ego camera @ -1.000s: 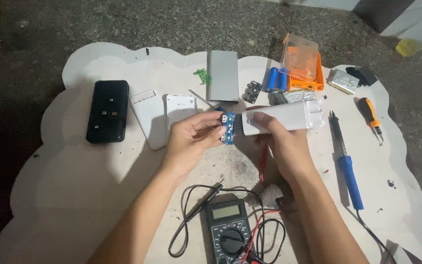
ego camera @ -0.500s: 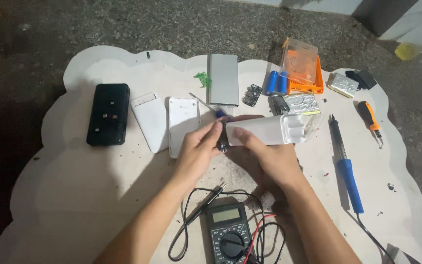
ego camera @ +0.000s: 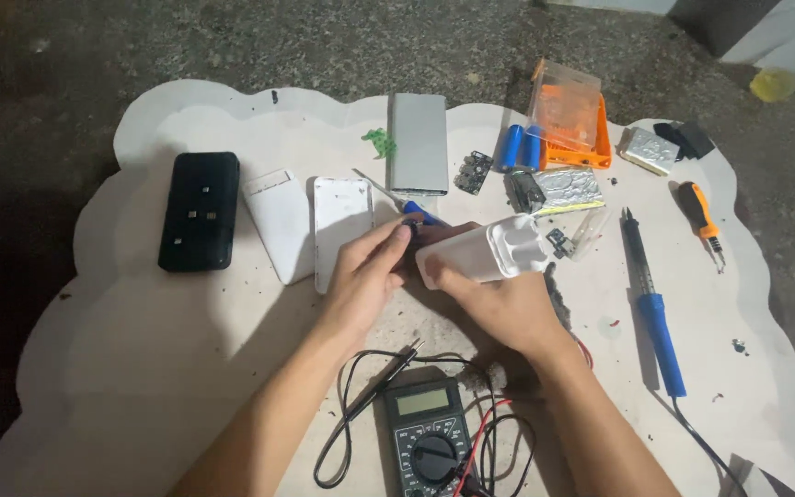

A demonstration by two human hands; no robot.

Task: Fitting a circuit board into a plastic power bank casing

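I am holding a white plastic casing (ego camera: 480,259) in my right hand (ego camera: 499,304), fingers wrapped around its underside and clasping it just above the tabletop (ego camera: 140,368). It is a rounded, oblong shell, lying on its side with its open end turned away from my palm, showing a recess inside. My left hand (ego camera: 365,276) is pinching at the casing's near end, fingertips pressed against the edge where a small blue part (ego camera: 420,214) is peeking out; what exactly those fingertips are gripping I cannot tell.

Just beyond the grip a flat grey slab (ego camera: 418,143) is lying, with a small dark circuit board (ego camera: 473,171) beside it. Outward from my left hand two white flat cases (ego camera: 310,225) are lying side by side, and further out a black case (ego camera: 200,210). Past my right hand I am seeing two blue cylindrical cells (ego camera: 517,147), a foil-wrapped block (ego camera: 568,189), and an orange tray with a clear lid (ego camera: 570,120). A blue-handled soldering iron (ego camera: 652,299) is lying well out to the right of the grip, with an orange-handled screwdriver (ego camera: 699,216) beyond it. Toward me from the grip, between my forearms, a digital multimeter (ego camera: 427,437) is sitting with black and red leads looping around it.

The tabletop is pale, with a scalloped edge, speckled with dark debris, and is standing on a rough, dim concrete floor (ego camera: 232,46).
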